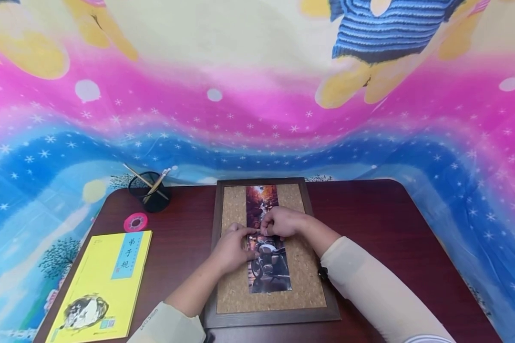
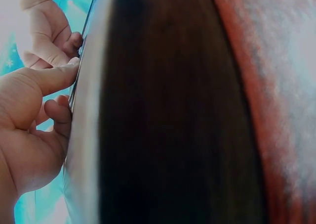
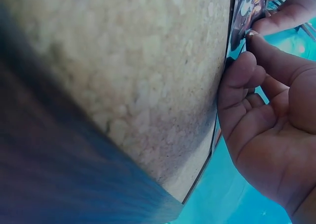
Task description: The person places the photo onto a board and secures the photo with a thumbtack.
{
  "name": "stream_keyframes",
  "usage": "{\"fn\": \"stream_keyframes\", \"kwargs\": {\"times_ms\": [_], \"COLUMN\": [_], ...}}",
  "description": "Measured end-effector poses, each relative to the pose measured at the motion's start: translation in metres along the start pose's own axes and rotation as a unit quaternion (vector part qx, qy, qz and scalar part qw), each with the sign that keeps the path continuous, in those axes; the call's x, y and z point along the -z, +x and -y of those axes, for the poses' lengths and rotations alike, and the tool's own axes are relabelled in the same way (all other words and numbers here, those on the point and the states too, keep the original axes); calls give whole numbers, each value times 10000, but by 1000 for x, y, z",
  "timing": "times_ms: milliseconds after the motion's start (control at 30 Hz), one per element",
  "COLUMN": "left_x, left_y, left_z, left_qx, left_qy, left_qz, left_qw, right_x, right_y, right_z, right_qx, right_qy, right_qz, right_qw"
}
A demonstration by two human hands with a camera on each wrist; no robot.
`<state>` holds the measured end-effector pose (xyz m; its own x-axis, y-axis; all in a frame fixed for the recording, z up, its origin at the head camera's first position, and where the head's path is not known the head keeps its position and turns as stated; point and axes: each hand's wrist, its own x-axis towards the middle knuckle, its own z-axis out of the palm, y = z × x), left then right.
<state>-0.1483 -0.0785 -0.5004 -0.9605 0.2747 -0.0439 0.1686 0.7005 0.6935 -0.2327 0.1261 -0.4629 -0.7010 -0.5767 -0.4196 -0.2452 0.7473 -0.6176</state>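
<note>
A cork board (image 1: 231, 205) in a dark wooden frame lies on the table. On it are two printed pictures, end to end: an autumn forest stream (image 1: 257, 197) at the far end and a motorcycle (image 1: 271, 267) nearer. My left hand (image 1: 231, 250) rests at the left of their meeting line, its index finger extended to the seam and its thumb touching the motorcycle picture. From the right, my right hand (image 1: 283, 221) bends its fingers down at the seam, nearly touching the left index fingertip. Whether anything small is between the right thumb and fingers (image 3: 239, 73) is hidden.
Left of the board lie a yellow book (image 1: 107, 290) and a pink ring-shaped roll (image 1: 143, 220). A black mesh cup (image 1: 156, 202) with pencils stands at the table's far left corner. A printed cloth (image 1: 257, 119) hangs behind the dark red table (image 1: 369, 214).
</note>
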Motion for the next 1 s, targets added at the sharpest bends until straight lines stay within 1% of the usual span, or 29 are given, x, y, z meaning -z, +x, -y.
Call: {"fn": "stream_keyframes", "kwargs": {"times_ms": [167, 267, 367, 600, 1000], "left_x": [0, 1, 1, 0, 1], "left_y": [1, 1, 1, 0, -2], "left_z": [0, -1, -1, 0, -3], "left_qx": [17, 9, 15, -47, -49], "left_qy": [-2, -16, -30, -69, 15], "left_qz": [-8, -13, -19, -55, -68], "left_qw": [10000, 10000, 10000, 10000, 10000], "right_x": [0, 0, -1, -8, -12], "right_y": [0, 0, 0, 0, 1], "right_z": [-2, -3, -4, 0, -1], "right_qx": [-114, -170, -160, -75, -35], "right_qy": [201, 228, 173, -133, -252], "right_qz": [-131, -184, -258, -447, -532], "right_qw": [9996, 9994, 9994, 9989, 9983]}}
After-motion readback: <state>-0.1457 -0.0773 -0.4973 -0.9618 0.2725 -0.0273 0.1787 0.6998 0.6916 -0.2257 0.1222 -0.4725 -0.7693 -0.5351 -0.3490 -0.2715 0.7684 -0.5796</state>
